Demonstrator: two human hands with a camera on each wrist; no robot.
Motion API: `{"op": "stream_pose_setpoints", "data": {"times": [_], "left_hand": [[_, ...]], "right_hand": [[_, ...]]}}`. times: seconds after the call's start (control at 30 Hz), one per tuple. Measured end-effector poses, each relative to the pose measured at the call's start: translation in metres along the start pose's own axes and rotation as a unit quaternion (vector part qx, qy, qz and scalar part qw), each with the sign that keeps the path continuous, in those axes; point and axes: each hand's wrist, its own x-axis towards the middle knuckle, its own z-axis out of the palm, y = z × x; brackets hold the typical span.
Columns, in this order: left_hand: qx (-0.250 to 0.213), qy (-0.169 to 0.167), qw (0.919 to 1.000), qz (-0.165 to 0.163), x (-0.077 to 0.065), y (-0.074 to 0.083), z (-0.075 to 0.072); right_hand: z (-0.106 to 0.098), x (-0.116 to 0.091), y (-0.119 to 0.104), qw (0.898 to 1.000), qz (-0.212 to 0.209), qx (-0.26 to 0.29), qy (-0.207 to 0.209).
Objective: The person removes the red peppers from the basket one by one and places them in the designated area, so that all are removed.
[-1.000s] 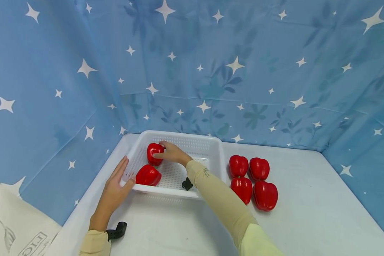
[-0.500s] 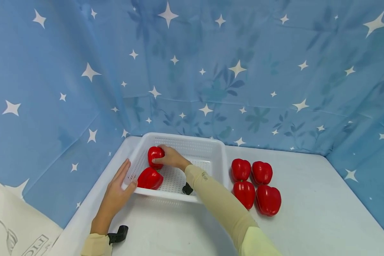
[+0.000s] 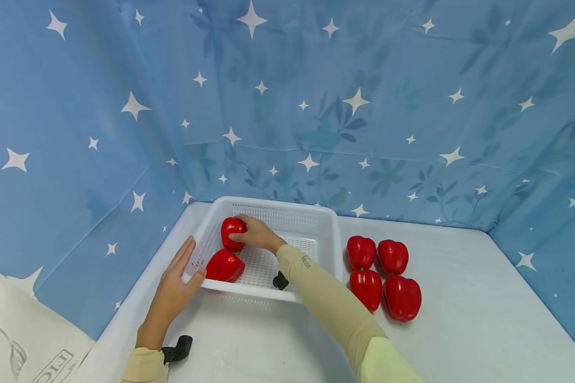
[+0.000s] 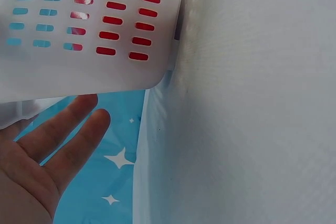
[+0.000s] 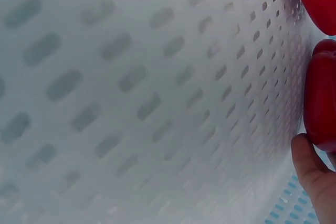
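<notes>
A white perforated basket (image 3: 287, 293) holds two red bell peppers at its left end. My right hand (image 3: 257, 234) reaches inside and grips the farther bell pepper (image 3: 232, 232), thumb on its near side and fingers behind it. In the right wrist view that bell pepper (image 5: 321, 95) shows at the right edge with a fingertip against it. The nearer bell pepper (image 3: 224, 266) lies tilted in the front left corner. Straight-fingered, my left hand (image 3: 172, 290) is at that corner, its thumb at the rim. In the left wrist view its fingers (image 4: 79, 148) extend beside the basket wall.
Several more red bell peppers (image 3: 382, 274) stand grouped on the white table (image 3: 469, 298), right of the basket. A blue star-patterned curtain (image 3: 287, 106) closes off the back and sides. A printed cream cloth (image 3: 24, 330) hangs at the lower left.
The head view shifts slightly, moving the whole scene a little down and right. The right hand keeps its hold on the bell pepper, and the left hand stays at the basket corner.
</notes>
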Motion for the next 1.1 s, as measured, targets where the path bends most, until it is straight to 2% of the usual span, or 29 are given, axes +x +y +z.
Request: {"op": "stream_pose_setpoints", "data": {"times": [0.37, 0.83, 1.1], "left_hand": [[-0.009, -0.006, 0.9999, 0.007, 0.002, 0.002, 0.003], [-0.003, -0.004, 1.0000, -0.001, 0.002, 0.004, 0.001], [0.000, 0.000, 1.0000, 0.004, 0.000, 0.001, -0.001]], "right_hand": [[-0.012, -0.003, 0.004, 1.000, 0.007, -0.001, 0.000], [-0.025, -0.007, 0.002, 0.999, 0.034, -0.004, 0.003], [-0.033, -0.016, -0.001, 0.999, 0.038, 0.021, 0.017]]}}
